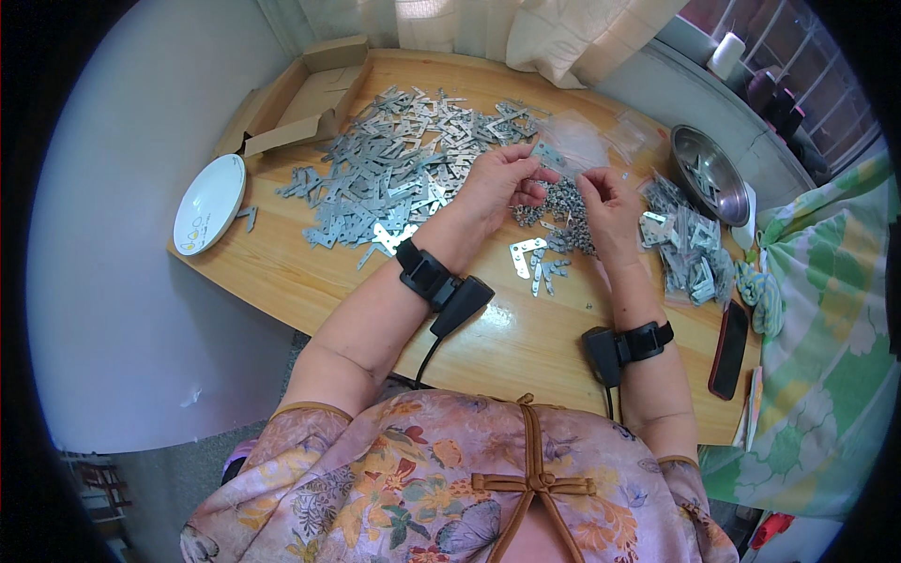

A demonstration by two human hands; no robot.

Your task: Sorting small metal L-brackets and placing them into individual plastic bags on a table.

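My left hand [502, 188] is closed on a small flat metal bracket [544, 153], gripped between thumb and fingers above the table. Close beside it, my right hand [610, 205] has its thumb and fingertips pinched together; anything between them is too small to make out. Below and between both hands lies a heap of small screws [563, 202]. A few L-shaped corner brackets [522, 257] lie just in front of that heap. To the left spreads a large pile of loose corner brackets [404, 155].
Filled clear bags [690, 249] and a steel bowl [710, 174] with brackets stand at the right. A phone [729, 349] lies near the right edge. An open cardboard box [314, 94] and a white plate [208, 206] sit on the left. Flat plastic bags [631, 134] lie behind.
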